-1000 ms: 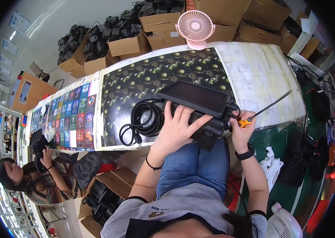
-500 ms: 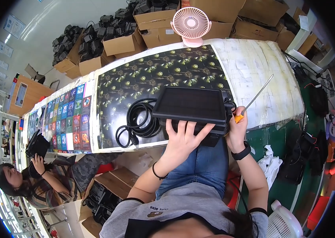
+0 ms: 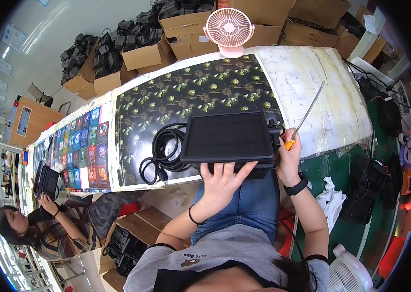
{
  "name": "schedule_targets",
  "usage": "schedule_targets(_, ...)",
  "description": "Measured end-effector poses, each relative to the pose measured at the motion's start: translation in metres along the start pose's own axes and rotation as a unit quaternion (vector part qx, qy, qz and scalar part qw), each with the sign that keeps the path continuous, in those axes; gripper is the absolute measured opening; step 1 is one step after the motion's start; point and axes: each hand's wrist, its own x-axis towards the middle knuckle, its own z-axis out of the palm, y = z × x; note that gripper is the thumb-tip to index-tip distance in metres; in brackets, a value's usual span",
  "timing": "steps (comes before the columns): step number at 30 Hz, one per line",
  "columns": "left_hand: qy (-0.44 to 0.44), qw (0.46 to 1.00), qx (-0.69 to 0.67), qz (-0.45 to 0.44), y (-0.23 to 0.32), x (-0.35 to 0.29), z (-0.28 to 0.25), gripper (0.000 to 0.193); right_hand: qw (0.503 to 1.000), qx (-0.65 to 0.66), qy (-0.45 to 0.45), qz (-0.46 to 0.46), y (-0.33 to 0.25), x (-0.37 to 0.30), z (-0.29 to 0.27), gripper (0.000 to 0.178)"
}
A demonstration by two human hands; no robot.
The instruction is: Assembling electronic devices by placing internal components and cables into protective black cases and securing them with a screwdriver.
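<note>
A black box-shaped device point(image 3: 227, 138) with a flat, framed rectangular panel is at the table's near edge, above my lap. My left hand point(image 3: 222, 182) grips its near side, fingers spread along the edge. In my right hand point(image 3: 289, 155) is a screwdriver point(image 3: 307, 114) with an orange-yellow handle, its long metal shaft pointing up and away to the right. That same hand is at the device's right side, beside a short black cable fitting point(image 3: 275, 129); whether its fingers also pinch the fitting is unclear. A coiled black cable point(image 3: 159, 151) lies left of the device.
A pink fan point(image 3: 230, 31) stands at the table's far edge, before cardboard boxes point(image 3: 186, 29) full of black devices. On the left, another person holds a black device point(image 3: 46, 181). A white cloth point(image 3: 331, 199) lies on the green surface at right. An open carton point(image 3: 152, 221) is at lower left.
The device has come slightly nearer to me, and its panel has tilted. The screwdriver now points more steeply away. Both hands keep their holds. At left, the other person's device has turned somewhat.
</note>
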Motion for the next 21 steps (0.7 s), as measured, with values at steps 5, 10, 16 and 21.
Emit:
schedule_targets(5,0.049,0.997,-0.046,-0.048,-0.024,-0.03,0.022,0.052,0.999,0.011,-0.027,0.026,-0.001,0.01,-0.011,0.017)
schedule_targets(10,-0.032,0.994,0.001,-0.108,-0.099,-0.084,0.049,0.07,0.999,0.011,0.04,0.025,0.01,0.022,-0.022,0.019)
schedule_targets(16,0.072,0.98,0.148,-0.117,-0.172,-0.068,0.043,0.1,0.998,-0.013,0.053,0.037,0.015,0.026,-0.034,0.019)
schedule_targets(21,-0.026,0.953,0.217,-0.211,-0.231,-0.04,0.014,0.11,0.997,-0.003,0.054,0.05,0.015,0.026,-0.032,0.018)
